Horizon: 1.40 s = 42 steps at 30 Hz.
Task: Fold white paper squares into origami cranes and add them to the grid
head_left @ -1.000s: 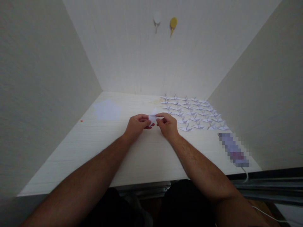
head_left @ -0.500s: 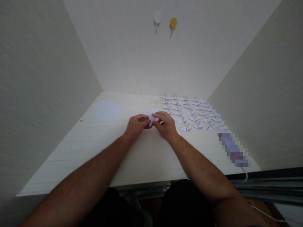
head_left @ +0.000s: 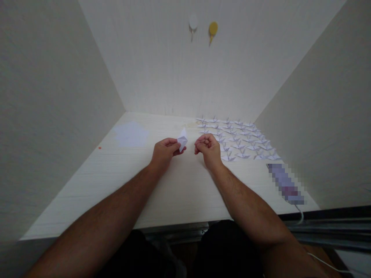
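The person's left hand (head_left: 165,151) grasps 1 small white folded-paper piece with pointed corners (head_left: 182,141), its fingers and thumb pinching the near edge above a pale wood-grain tabletop (head_left: 174,193). The right hand (head_left: 210,150) is just to the right of that piece and apart from it. Its fingers are curled in toward the thumb and no paper shows between them; whether the tips meet cannot be told.

As for progress, the piece appears partly folded: it has creases and points, but not the spread wings seen on the white paper cranes (head_left: 238,146) to its right. Those look finished, standing in rows that recede to the back wall. They overlap at the far end, so the count is a fair estimate — about 30. To the left of the piece lies 1 loose pile of pale white paper sheets (head_left: 131,134), seemingly unused; the sheets blend together and cannot be counted.

Elsewhere around the piece: 1 small red spot (head_left: 100,148) beyond the pile to the left, 1 pixelated oblong object (head_left: 284,181) to the near right, and 2 round-topped wall hooks — 1 white (head_left: 193,22), 1 yellow (head_left: 213,28) — high behind it.
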Available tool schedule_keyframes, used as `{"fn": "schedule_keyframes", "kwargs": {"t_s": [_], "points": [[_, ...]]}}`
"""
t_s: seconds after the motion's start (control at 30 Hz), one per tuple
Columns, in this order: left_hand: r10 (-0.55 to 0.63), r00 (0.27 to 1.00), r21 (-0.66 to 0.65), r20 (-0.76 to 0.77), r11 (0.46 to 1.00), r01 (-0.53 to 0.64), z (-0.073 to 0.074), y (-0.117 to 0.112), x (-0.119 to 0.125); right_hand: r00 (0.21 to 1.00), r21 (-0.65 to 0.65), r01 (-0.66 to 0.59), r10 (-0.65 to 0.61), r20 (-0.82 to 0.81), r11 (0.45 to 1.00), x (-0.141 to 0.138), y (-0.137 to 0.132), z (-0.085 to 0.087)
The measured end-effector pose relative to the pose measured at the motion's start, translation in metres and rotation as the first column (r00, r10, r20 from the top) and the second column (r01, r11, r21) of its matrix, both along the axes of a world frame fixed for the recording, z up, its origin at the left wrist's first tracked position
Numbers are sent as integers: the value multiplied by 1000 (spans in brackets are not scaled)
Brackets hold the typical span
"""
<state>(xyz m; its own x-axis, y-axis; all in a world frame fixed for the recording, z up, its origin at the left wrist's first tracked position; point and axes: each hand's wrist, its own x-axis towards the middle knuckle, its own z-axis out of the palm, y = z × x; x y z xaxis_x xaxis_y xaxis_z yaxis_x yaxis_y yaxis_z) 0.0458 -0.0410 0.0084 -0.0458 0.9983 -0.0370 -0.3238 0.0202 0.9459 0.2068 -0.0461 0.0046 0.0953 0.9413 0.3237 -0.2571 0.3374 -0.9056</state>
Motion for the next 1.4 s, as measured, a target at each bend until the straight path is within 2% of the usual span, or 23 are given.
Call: {"fn": "schedule_keyframes", "kwargs": {"t_s": [0.33,0.53,0.63,0.73,0.8,0.93,1.0,1.17,1.4], "points": [[-15,1000,3,-1,1000,15,-3,1,-1,989,-81,-64,52,-141,995,2,1,2],[-20,1000,2,-3,1000,20,-3,1,-1,985,-118,-115,97,-144,986,3,-1,5],[-21,1000,-2,-1,1000,21,-2,1,-1,994,-110,-101,95,-52,989,2,-1,2],[-30,999,1,-9,1000,30,-2,0,0,988,-32,-43,47,146,999,1,0,-5],[-49,998,8,-26,999,49,-2,-1,0,953,76,1,-24,302,997,0,-1,-8],[-76,993,40,-90,996,80,-2,-4,1,825,266,45,-186,535,963,1,-5,-5],[-82,991,45,-103,995,87,-2,-4,2,787,293,61,-226,573,954,1,-6,-3],[-80,996,24,-50,996,81,-4,-2,1,750,273,117,-265,606,955,3,-3,-6],[-120,993,37,-8,992,120,-3,-1,-1,754,292,101,-264,601,951,4,0,-11]]}}
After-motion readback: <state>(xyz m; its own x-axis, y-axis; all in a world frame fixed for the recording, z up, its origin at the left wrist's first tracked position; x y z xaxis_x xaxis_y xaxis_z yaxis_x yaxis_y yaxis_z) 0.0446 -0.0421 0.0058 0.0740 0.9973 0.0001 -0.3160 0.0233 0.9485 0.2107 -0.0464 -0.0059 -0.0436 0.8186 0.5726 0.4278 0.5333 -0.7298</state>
